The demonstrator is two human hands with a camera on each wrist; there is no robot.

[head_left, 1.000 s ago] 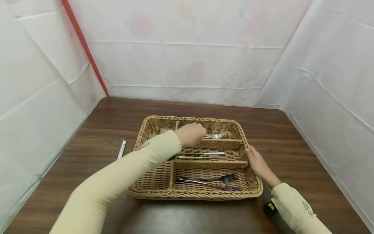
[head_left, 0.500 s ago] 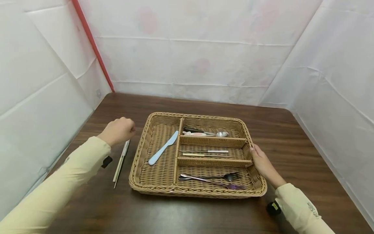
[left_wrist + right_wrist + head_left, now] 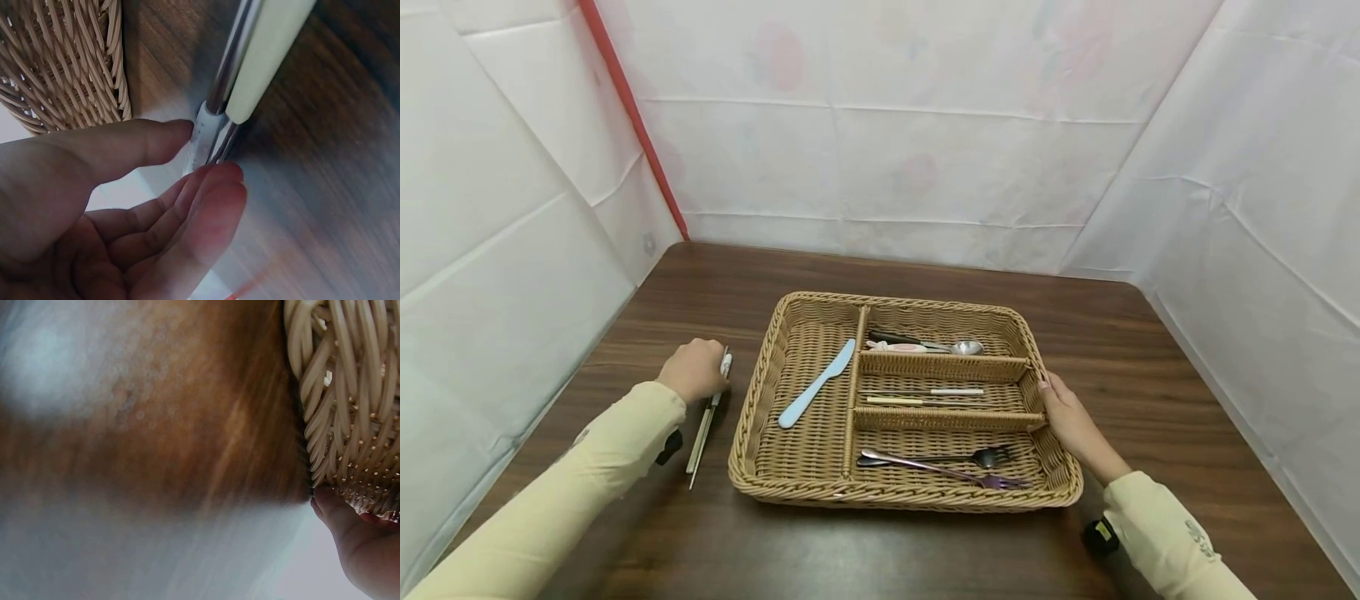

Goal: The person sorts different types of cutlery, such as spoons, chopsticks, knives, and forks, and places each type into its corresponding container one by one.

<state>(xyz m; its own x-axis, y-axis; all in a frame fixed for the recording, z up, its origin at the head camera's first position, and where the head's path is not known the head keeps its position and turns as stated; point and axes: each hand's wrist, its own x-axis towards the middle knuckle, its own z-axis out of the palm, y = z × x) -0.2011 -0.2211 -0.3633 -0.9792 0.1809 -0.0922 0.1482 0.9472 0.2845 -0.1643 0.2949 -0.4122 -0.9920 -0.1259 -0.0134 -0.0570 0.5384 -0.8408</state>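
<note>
On the table left of the tray lie two slim chopsticks (image 3: pixel 698 446), one cream, one metal with a white section (image 3: pixel 203 139). My left hand (image 3: pixel 694 371) is over their far end. In the left wrist view its thumb and bent fingers stand on either side of them, with a gap between the fingertips. My right hand (image 3: pixel 1075 425) grips the right side of the woven cutlery tray (image 3: pixel 793 497), thumb against the wicker. A light-blue knife (image 3: pixel 817 385) lies in the tray's left compartment.
Spoons (image 3: pixel 966 347) lie in the back compartment, thin chopsticks (image 3: pixel 957 392) in the middle one and two forks (image 3: pixel 992 456) in the front one. White sheeting (image 3: pixel 880 167) encloses the table's back and sides.
My left hand has left the tray, uncovering the blue knife, then come down over the chopsticks on the left. My right hand stays on the tray.
</note>
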